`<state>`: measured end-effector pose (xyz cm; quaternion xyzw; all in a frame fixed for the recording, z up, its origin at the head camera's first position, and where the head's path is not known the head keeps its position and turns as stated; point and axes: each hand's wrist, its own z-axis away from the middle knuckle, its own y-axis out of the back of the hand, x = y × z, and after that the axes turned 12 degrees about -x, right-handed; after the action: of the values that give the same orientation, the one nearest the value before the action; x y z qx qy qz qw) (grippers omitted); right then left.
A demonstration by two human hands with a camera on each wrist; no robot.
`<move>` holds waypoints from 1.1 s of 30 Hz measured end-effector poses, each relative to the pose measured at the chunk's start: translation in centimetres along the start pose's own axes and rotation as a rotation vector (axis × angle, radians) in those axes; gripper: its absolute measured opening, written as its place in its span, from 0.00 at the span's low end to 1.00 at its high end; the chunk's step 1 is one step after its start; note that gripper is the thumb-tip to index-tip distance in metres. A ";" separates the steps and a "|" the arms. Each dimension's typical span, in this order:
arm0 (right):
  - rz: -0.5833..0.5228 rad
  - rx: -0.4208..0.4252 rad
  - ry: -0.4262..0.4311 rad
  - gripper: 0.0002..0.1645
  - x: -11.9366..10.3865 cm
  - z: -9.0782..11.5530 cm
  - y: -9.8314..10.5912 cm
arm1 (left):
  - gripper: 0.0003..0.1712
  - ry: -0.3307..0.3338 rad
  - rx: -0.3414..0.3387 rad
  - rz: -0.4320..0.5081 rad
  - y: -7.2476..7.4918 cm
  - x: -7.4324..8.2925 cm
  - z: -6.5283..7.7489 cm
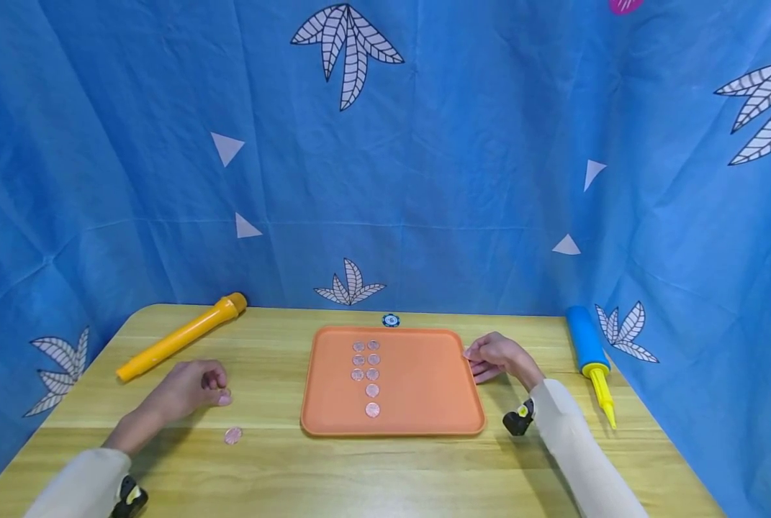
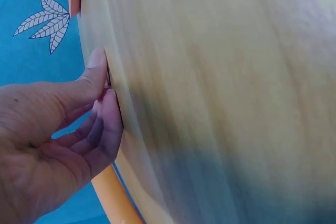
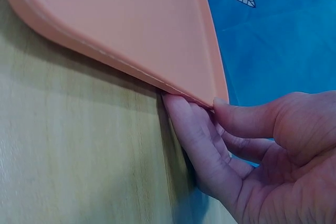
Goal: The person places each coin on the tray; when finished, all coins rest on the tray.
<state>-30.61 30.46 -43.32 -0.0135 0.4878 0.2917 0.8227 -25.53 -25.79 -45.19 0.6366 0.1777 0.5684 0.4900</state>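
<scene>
An orange tray (image 1: 430,381) lies at the middle of the table, bearing several pinkish coins (image 1: 372,391) in two columns. At its right edge, my right hand (image 1: 494,357) pinches the rim, thumb on top and fingers against the underside, as the right wrist view shows at the tray's corner (image 3: 121,19). My left hand (image 1: 191,388) is low over the table's left side. Its thumb and fingertips (image 2: 111,106) come together at the tabletop around a thin sliver of a coin, mostly hidden. Another coin (image 1: 232,435) lies flat just in front of that hand.
An orange toy microphone-shaped stick (image 1: 181,338) lies at the back left. A blue and yellow hand pump (image 1: 589,352) lies near the right edge. Behind the tray sits a dark poker chip (image 1: 391,320). A blue patterned curtain (image 1: 424,180) hangs around the table.
</scene>
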 end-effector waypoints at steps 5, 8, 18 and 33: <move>0.008 0.003 -0.005 0.10 0.0 0.0 0.1 | 0.12 0.049 0.024 0.002 -0.4 0.4 0.1; 0.012 0.014 -0.012 0.10 0.1 0.0 0.1 | 0.11 0.071 0.049 -0.010 -0.6 0.8 0.1; -0.002 0.011 -0.001 0.08 0.3 -0.1 0.1 | 0.09 0.083 0.063 0.126 -0.9 1.2 0.4; 0.003 -0.002 0.005 0.09 0.3 -0.3 0.1 | 0.16 -0.127 0.025 0.671 -0.9 3.8 -2.4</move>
<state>-30.76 30.57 -43.70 -0.0146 0.4896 0.2934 0.8210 -26.27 -21.36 -44.14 0.6998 -0.0658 0.6548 0.2779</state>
